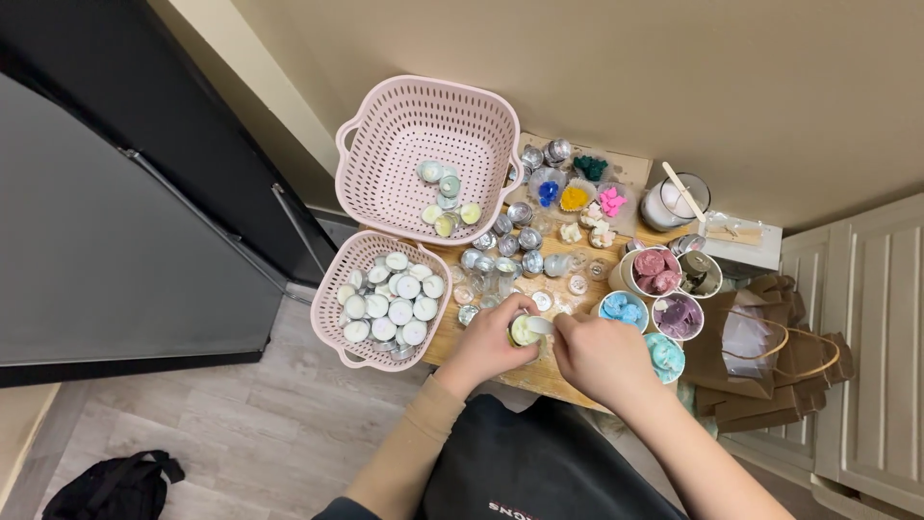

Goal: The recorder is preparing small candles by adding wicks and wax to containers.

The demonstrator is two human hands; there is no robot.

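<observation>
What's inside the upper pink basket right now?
The upper pink basket holds a small cluster of tealight candles, white, pale green and yellowish, near its lower right corner. The bottom under them is covered.

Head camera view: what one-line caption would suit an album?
Two hands hold a tealight beside pink baskets.

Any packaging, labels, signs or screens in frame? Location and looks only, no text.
Brown paper bags: right of the wooden table, on the floor, kraft brown, rope handles, clear window on the front one.
Clear plastic bag: on the white ledge at the table's far right, small, holding wooden sticks.
Small label: on the black fabric at the bottom edge, light print.
No signs or screens visible.
</observation>
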